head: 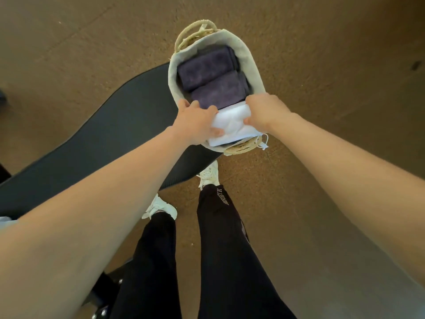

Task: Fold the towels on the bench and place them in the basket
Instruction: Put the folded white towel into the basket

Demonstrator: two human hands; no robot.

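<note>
2 hands, left hand (197, 122) and right hand (266, 111), grip white towel (232, 125) lying crosswise in basket (253, 65).

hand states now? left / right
Left hand: closed on the white towel, pressing it into the basket.
Right hand: closed on the same towel's other end.
</note>
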